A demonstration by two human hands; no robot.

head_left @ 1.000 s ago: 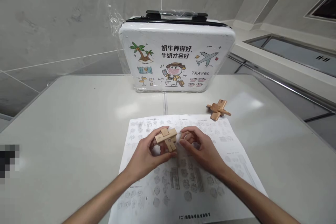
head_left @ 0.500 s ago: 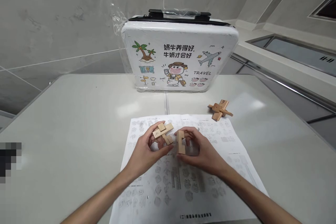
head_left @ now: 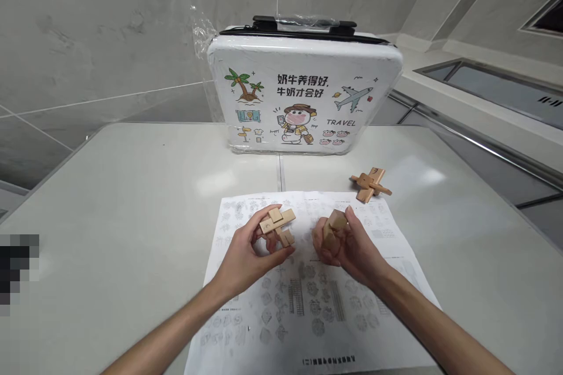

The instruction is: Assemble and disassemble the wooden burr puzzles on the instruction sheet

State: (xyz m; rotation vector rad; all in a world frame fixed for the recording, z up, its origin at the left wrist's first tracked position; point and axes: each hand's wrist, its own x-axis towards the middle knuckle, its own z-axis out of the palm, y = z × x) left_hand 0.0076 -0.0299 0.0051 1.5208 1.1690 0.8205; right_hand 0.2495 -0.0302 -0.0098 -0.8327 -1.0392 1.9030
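Over the printed sheet (head_left: 264, 281), my left hand (head_left: 246, 255) is closed on several light wooden puzzle pieces (head_left: 278, 221) that are joined crosswise. To its right, my right hand (head_left: 352, 243) grips a single notched wooden puzzle piece (head_left: 335, 228), tilted with one end toward me. A gap separates that piece from the joined ones. Fingers cover parts of the wood in both hands.
Past my right hand, an assembled darker wooden puzzle (head_left: 370, 185) rests by the sheet's far right corner. A white case (head_left: 303, 94) with cartoon prints and plastic wrap stands at the back of the pale table (head_left: 109, 234), before a tiled wall.
My right hand has moved right, away from the joined pieces, and turned its notched piece from upright to tilted. My left hand keeps nearly the same pose.
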